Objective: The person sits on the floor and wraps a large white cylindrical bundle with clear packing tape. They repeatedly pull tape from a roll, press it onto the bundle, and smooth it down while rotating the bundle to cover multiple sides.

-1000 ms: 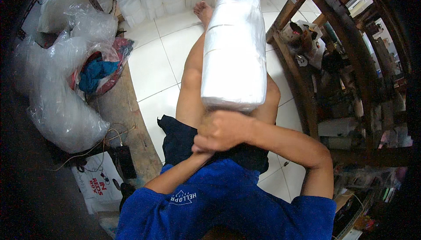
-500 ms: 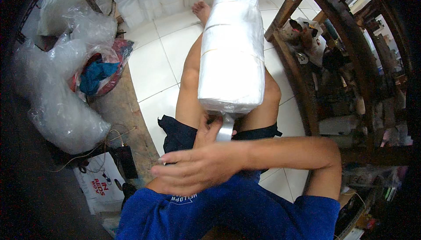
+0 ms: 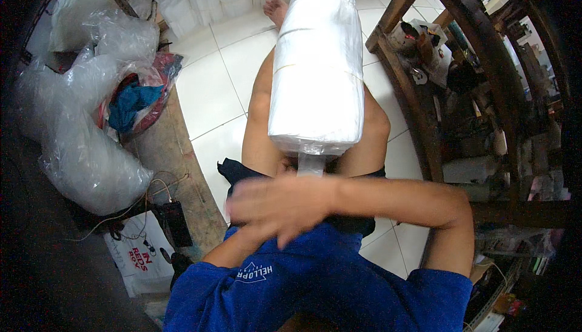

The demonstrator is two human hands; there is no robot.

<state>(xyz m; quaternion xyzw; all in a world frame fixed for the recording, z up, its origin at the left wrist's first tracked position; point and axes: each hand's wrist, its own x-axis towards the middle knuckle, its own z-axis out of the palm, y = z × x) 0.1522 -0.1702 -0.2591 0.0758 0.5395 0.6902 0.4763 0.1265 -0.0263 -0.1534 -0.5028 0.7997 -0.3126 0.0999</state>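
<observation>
While right hand (image 3: pixel 276 201) is blurred, fingers (image 3: pixel 250 200) spread, near white bundle (image 3: pixel 316 92), left hand (image 3: pixel 285 165) mostly hidden, grip unclear

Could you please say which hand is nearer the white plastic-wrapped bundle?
Left: mostly hidden, the left hand is by the near end of the white plastic-wrapped bundle; the right hand is farther, over the left forearm.

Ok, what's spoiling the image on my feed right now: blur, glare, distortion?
In the head view, motion blur smears the right hand, mostly at the fingers; in the head view, glare washes the bundle almost pure white on top; also in the head view, the fisheye bows the rack at right, and the picture's corners fall to black.
</observation>
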